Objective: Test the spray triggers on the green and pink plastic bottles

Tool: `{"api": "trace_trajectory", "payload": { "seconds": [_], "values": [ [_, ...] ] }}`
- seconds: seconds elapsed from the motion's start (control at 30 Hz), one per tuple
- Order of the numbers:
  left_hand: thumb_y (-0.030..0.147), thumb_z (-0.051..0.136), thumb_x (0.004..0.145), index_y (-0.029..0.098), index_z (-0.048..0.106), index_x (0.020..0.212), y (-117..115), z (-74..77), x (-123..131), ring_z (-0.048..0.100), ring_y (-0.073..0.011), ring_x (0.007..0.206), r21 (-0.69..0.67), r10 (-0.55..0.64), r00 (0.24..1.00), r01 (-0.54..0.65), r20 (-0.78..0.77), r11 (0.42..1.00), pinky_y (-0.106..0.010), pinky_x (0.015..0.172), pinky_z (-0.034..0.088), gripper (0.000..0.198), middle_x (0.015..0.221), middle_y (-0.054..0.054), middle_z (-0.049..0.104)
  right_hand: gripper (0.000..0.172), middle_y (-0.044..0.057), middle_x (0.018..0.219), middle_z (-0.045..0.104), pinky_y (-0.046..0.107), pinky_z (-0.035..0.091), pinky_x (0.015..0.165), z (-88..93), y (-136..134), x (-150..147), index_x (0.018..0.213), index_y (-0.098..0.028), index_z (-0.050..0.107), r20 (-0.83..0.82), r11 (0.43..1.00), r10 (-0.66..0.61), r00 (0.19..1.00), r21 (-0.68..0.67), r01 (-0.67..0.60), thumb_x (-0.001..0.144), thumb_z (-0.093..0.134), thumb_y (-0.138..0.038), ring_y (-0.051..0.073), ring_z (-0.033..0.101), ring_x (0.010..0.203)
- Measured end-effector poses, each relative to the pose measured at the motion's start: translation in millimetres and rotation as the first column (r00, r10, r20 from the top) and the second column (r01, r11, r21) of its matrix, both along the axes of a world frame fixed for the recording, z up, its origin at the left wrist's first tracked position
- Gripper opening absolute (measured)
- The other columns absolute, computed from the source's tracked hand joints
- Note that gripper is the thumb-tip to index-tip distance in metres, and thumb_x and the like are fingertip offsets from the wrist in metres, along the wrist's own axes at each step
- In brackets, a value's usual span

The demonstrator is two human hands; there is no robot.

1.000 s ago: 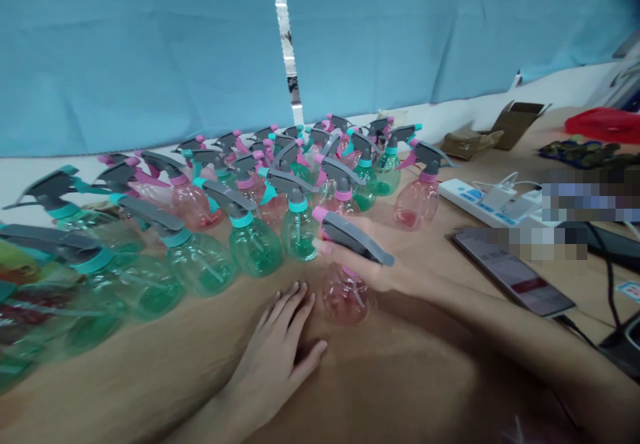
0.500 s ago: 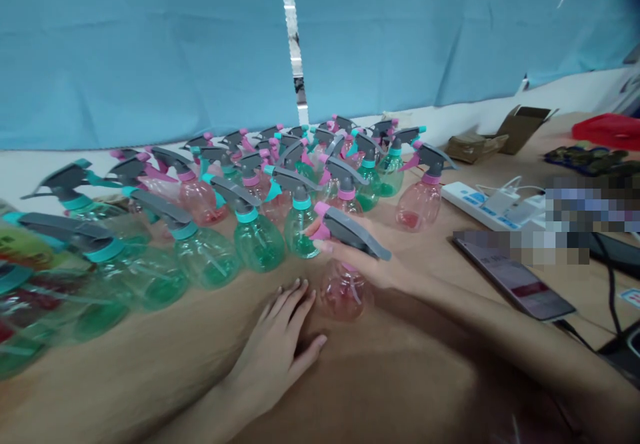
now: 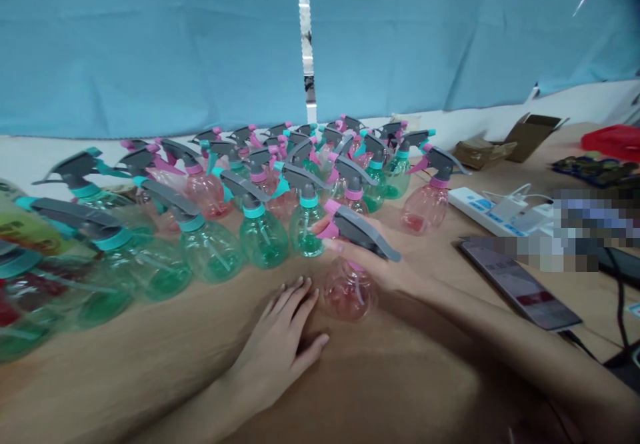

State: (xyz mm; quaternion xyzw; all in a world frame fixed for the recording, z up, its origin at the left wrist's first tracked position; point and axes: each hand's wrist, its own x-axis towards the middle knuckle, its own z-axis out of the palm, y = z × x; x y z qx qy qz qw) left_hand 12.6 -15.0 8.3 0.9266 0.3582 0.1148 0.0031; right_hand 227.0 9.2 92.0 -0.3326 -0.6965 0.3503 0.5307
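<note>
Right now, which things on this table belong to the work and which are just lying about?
In use: pink spray bottle in the right hand; left hand resting beside it; rows of spray bottles behind.
Lying about: phone, power strip, cardboard box.

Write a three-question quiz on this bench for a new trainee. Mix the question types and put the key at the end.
1. True or false: the left hand rests palm down on the table, holding nothing.
2. Fill in: the right hand grips the pink spray bottle at its trigger head, which is ___ in colour.
3. Which colours are the bodies of the other spray bottles massed behind the hands? A) pink and green B) blue and yellow C) all black

Key: 1 true; 2 grey; 3 A.
</note>
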Motion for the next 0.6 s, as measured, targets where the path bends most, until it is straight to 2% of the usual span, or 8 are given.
{"api": "trace_trajectory", "payload": {
  "seconds": [0.27,0.43,0.6],
  "values": [
    [0.045,0.049,0.093,0.012,0.047,0.135,-0.8,1.2,1.2,0.043,-0.0303,0.131,-0.006,0.004,1.000,-0.004,0.004,1.000,-0.049,0.106,0.036,0.054,0.142,-0.015,0.048,0.017,0.002,0.092,0.066,0.031,0.049,0.076,-2.4,-0.7,2.9,0.095,-0.020,0.063,-0.001,0.999,-0.003,1.000,-0.045,0.003,0.081,0.064,-0.030,0.015,0.061,0.080],
    [0.045,0.049,0.093,0.010,0.046,0.135,-0.8,1.1,1.4,0.042,-0.0309,0.131,-0.008,0.000,1.000,0.000,0.000,1.000,-0.050,0.106,0.037,0.055,0.143,-0.016,0.047,0.022,0.003,0.098,0.067,0.034,0.049,0.083,-6.7,0.7,3.8,0.103,-0.022,0.062,-0.033,0.999,0.019,0.999,-0.028,-0.020,0.082,0.064,-0.030,0.018,0.063,0.091],
    [0.045,0.048,0.094,0.010,0.046,0.135,-0.6,0.3,1.6,0.042,-0.0304,0.132,0.007,0.001,1.000,-0.001,-0.018,1.000,-0.050,0.106,0.036,0.055,0.144,-0.016,0.045,0.020,0.003,0.098,0.066,0.032,0.050,0.082,-4.5,0.8,2.9,0.102,-0.022,0.064,-0.030,0.999,0.031,0.999,-0.032,-0.032,0.083,0.063,-0.029,0.017,0.062,0.092]
  ]
}}
